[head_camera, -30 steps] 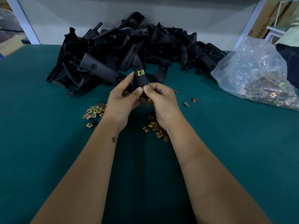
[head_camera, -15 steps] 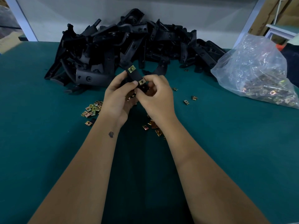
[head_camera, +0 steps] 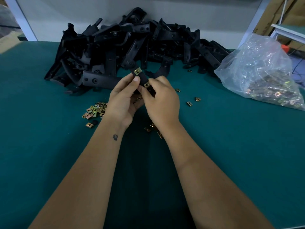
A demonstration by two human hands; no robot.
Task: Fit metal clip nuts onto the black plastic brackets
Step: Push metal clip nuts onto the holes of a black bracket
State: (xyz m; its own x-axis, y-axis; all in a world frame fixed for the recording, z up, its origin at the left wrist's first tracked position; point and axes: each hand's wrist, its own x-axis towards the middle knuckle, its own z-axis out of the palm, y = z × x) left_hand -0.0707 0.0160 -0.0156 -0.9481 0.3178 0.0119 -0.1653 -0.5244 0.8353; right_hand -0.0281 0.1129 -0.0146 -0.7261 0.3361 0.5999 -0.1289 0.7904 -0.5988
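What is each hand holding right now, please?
Left hand: closed on the black bracket.
Right hand: closed on the same bracket, pinching a clip nut against it.

Brackets (head_camera: 135, 47): black plastic, matt w/ slight sheen; clip nuts (head_camera: 94, 110): brassy-yellow metal, shiny; bag (head_camera: 257, 63): clear plastic film, crinkled, glossy; counter (head_camera: 231, 146): teal cloth-like cover, matt, smooth.

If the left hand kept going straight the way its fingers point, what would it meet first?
Probably the pile of black brackets right beyond the held bracket that the left hand grips; depth is uncertain from one view.
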